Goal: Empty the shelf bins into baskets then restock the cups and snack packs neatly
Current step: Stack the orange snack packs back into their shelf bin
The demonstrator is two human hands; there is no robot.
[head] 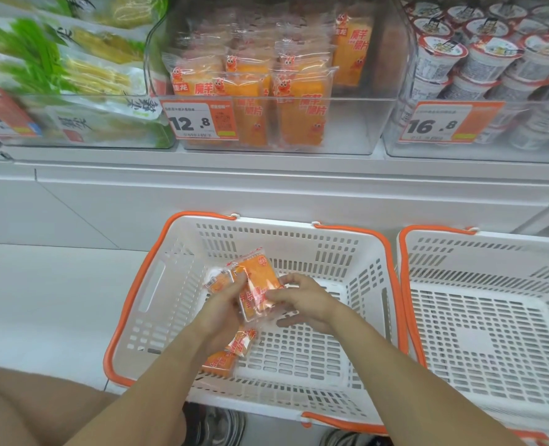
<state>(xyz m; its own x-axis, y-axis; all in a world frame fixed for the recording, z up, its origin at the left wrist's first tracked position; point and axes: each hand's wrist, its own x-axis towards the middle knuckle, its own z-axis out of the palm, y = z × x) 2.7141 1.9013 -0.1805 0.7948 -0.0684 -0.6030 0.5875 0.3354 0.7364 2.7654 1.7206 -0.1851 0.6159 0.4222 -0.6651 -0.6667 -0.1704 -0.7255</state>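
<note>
Both my hands are down inside the left white basket [157,284] with orange handles. My left hand [221,307] grips several orange snack packs [258,284], and my right hand [302,299] pinches the right edge of the same bundle. Two more orange packs [231,352] lie on the basket floor under my left wrist. Above on the shelf, a clear bin [331,123] holds upright orange snack packs [299,117]. Right of it, another clear bin [524,149] is full of white cups [492,62] with red-rimmed lids.
A second white basket [427,262] stands to the right of the first, with nothing in it. Bags of green and yellow food [74,66] fill the bin at the upper left. Price tags read 12.8 [199,122] and 16.8 [437,123]. My knee [25,410] shows bottom left.
</note>
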